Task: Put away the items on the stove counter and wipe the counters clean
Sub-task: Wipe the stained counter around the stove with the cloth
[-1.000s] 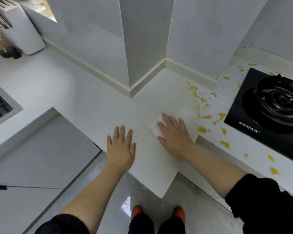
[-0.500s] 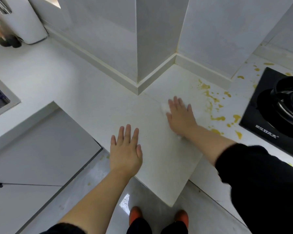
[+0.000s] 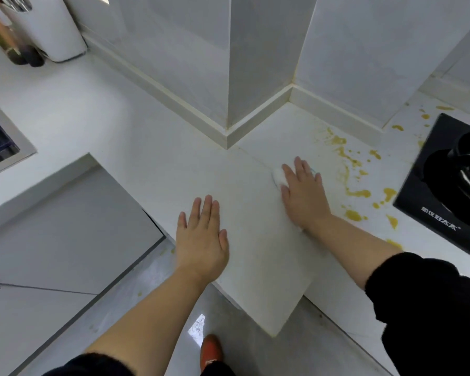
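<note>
Head view, looking down at the corner where the white stone countertop (image 3: 147, 164) wraps round a tiled pillar. No loose items show on the stretch beside the black glass gas stove (image 3: 432, 213), so as far as this view reaches the putting away looks done, though the stove runs out of view on the right. Wiping is what is left, and I judge it only partly done. The counter in front of me and off to the left reads clean, while the yellow sauce spatters (image 3: 358, 192) run from the wall trim down to the front edge, between my right hand and the stove, with more specks behind the stove.

My left hand (image 3: 201, 240) lies flat, palm down, fingers straight and close together, on the counter near its front edge, holding nothing. My right hand (image 3: 304, 194) is also flat with fingers straight, pressing down on the small white wipe (image 3: 277, 176). Only a rounded bit of it peeks out left of my fingers. The rest is hidden under my palm, so it may be cloth or paper, I cannot tell. The wipe sits on clean stone just beside the nearest spatters, not yet on them, and well apart from my left hand.
</note>
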`<action>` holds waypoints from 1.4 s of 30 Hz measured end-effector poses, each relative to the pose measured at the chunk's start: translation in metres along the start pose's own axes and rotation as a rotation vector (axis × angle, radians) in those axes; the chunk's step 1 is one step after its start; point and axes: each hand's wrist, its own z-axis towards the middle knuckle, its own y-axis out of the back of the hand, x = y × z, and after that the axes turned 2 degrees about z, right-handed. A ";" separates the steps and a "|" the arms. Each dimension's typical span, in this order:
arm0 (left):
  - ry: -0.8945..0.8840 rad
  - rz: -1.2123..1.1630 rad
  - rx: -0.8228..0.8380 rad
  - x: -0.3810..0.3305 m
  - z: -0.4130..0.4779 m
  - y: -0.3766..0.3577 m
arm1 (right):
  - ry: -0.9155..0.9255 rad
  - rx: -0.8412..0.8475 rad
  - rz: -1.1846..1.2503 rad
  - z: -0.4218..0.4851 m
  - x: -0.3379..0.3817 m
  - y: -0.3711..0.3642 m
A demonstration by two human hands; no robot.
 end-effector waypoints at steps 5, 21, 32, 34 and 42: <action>0.013 0.027 0.023 -0.001 0.000 0.003 | 0.516 0.002 0.049 -0.112 0.040 -0.022; 0.020 0.029 0.027 -0.001 -0.002 0.005 | 0.664 0.029 0.062 -0.133 0.029 -0.008; 0.002 -0.058 0.004 0.004 0.000 0.004 | 0.396 0.024 0.268 -0.060 0.064 -0.016; 0.017 -0.090 0.007 0.004 0.000 0.006 | 0.356 0.032 0.291 -0.040 0.035 -0.009; -0.012 -0.251 -0.118 -0.007 0.048 0.022 | 0.247 -0.057 0.257 0.024 0.066 -0.017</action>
